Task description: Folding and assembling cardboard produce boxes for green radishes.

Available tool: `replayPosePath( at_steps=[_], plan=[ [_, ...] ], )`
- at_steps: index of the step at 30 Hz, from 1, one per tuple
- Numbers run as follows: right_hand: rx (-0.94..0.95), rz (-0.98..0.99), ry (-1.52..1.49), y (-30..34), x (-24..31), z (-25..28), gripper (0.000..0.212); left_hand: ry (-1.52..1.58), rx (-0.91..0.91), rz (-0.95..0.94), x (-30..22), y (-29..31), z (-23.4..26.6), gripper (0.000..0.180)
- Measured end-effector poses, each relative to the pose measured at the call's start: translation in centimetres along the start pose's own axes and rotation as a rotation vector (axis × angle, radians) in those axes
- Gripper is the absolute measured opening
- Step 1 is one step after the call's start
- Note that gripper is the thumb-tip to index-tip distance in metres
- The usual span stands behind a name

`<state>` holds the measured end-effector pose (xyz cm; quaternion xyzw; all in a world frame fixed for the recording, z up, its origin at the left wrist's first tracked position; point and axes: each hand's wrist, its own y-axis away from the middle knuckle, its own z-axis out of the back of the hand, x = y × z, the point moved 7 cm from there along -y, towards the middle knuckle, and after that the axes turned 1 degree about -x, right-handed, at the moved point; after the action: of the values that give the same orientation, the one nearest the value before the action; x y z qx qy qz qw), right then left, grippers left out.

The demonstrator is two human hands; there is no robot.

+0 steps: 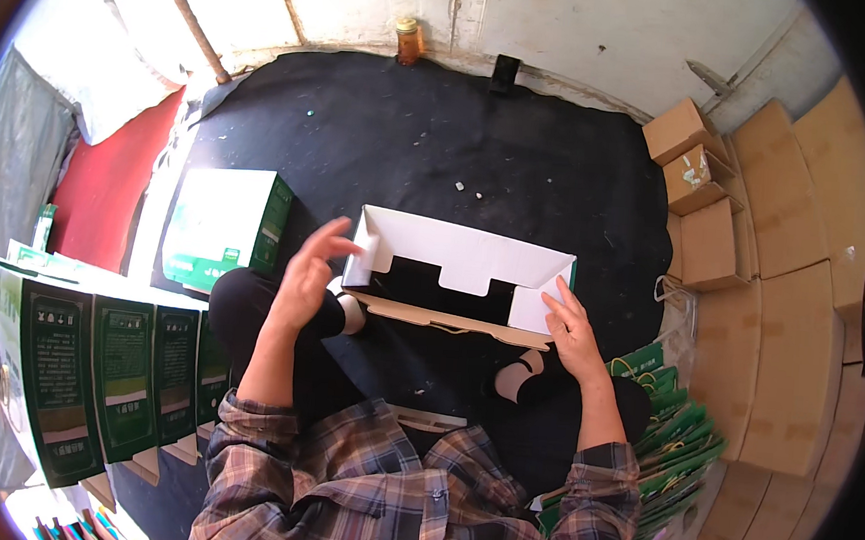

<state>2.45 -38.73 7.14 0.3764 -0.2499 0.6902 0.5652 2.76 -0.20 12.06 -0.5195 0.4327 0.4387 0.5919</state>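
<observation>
One half-folded white carton [457, 272], right hand [574, 330] fingers pressing its flap, left hand [307, 276] released, one finished green box [225, 227].

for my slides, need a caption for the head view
Seated person's right hand presses a flap of an open white box; left hand hovers beside it.

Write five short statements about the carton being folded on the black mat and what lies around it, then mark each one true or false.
1. The right hand rests on the right end flap of the open carton. True.
2. The left hand grips a pair of scissors. False: it is open and empty, fingers spread beside the carton's left end.
3. A finished green and white box lies to the person's left on the black mat. True.
4. The brown cardboard boxes are stacked on the person's left. False: they are on the right.
5. The open carton is white inside. True.
</observation>
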Motion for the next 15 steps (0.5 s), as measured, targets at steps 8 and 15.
replayPosePath(
  at_steps=[8,15],
  plan=[
    [-0.1,-0.018,-0.164,-0.6,-0.4,0.3,0.037,-0.57,0.107,0.045,3.1,-0.1,-4.1,0.068],
    [-0.198,0.171,0.366,-0.7,3.1,-0.3,0.065,-1.103,0.067,-0.241,3.2,-0.6,-6.8,0.044]
  ],
)
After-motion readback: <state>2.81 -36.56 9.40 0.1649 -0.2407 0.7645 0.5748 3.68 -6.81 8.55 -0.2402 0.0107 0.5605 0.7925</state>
